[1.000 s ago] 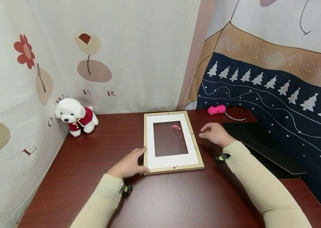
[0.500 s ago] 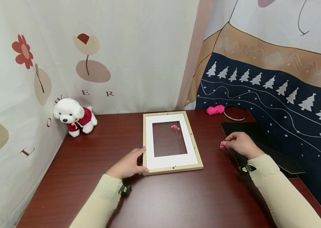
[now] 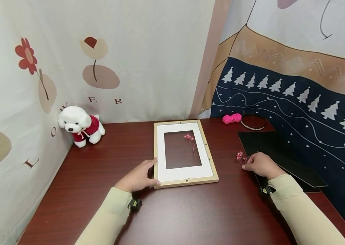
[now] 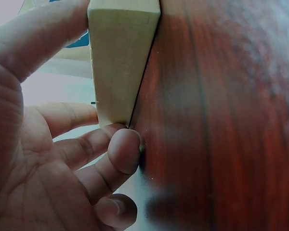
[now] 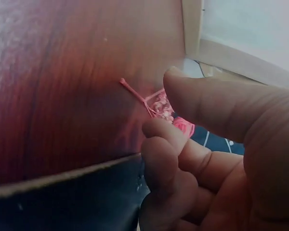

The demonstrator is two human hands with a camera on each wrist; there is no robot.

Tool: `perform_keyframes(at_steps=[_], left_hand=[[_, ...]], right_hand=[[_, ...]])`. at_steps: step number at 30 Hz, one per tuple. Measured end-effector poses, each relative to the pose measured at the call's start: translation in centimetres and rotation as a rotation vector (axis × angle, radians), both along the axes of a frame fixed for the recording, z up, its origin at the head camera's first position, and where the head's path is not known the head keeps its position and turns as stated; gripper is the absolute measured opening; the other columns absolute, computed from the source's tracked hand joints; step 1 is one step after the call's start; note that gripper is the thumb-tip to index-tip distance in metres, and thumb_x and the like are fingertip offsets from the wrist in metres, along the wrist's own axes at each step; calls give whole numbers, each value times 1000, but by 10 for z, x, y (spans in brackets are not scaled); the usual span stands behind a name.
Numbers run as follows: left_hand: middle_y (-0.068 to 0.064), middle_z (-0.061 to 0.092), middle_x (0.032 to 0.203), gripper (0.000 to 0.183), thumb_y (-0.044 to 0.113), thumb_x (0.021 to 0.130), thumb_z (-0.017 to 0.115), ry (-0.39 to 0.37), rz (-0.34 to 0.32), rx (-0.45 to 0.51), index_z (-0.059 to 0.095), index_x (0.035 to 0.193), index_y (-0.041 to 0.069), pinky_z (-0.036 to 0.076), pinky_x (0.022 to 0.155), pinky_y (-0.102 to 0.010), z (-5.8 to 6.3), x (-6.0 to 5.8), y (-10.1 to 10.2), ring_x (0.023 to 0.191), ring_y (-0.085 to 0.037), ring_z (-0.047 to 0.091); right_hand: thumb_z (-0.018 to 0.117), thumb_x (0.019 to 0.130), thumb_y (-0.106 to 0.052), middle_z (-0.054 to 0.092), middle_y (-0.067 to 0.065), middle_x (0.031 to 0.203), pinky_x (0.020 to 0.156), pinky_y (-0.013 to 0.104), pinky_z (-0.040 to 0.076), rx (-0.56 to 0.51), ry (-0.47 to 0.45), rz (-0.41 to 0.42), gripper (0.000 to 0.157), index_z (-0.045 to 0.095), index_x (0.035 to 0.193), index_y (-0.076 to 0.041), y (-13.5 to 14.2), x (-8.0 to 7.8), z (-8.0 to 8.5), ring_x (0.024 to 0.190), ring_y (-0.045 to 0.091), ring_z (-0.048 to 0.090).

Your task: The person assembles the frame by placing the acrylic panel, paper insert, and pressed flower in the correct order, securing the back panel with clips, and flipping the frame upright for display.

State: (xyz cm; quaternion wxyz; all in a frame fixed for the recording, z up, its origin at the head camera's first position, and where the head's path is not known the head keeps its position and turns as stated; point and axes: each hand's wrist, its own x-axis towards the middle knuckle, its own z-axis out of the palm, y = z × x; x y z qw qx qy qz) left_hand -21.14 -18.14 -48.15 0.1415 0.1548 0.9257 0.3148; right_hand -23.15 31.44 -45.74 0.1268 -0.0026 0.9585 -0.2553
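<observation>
A wooden picture frame (image 3: 216, 178) with a white mat lies on the table. My left hand (image 3: 138, 177) grips its near left corner, thumb on top; in the left wrist view its fingers curl at the frame's (image 4: 120, 57) side. A sprig of pink dried flowers (image 3: 189, 138) lies inside the mat's opening, on the right. My right hand (image 3: 262, 165) is low over the table right of the frame, at a second pink sprig (image 3: 240, 156). In the right wrist view, thumb and forefinger stand apart, with the sprig's blossoms (image 5: 161, 105) showing in the gap and its stem pointing left.
Black boards (image 3: 258, 139) lie at the right, partly under my right hand, one propped at an angle. Pink yarn (image 3: 232, 118) and a thin hoop (image 3: 253, 128) sit behind them. A white toy dog (image 3: 80, 124) in red stands at the back left. Curtains close off the back and sides.
My right hand moved right from beside the frame to the second sprig. Its fingers shifted from the blossoms back toward the stem. The left hand and the frame stayed still.
</observation>
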Motion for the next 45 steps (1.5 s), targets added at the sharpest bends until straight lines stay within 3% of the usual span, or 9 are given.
perform_keyframes(at_steps=[9,21,31,45], left_hand=[[-22,39,165,105,34,84,90,-1,-2,1,31,166,4,40,120,-53,1,0,1,149,-37,44],[-22,40,164,104,34,84,90,-2,0,11,32,165,4,39,120,-52,0,1,2,149,-35,44],[-22,41,163,104,32,83,90,2,3,19,33,165,3,39,120,-52,3,3,1,149,-35,45],[-21,41,163,105,34,83,90,9,1,4,33,165,4,40,120,-51,-2,2,-1,149,-34,45]], right_hand=[[75,94,-27,56,1,61,54,32,41,47,-45,-18,33,66,67,-10,-3,-10,-5,61,18,52],[73,94,-30,47,-2,58,55,32,40,68,-60,-12,39,61,61,-12,-2,-14,1,60,17,48],[70,97,-32,49,0,60,56,31,41,80,-81,-29,41,61,61,-13,-2,-23,-1,60,18,50],[73,92,-23,50,-2,59,54,30,41,102,-57,13,36,63,59,-12,-8,-31,-5,57,17,50]])
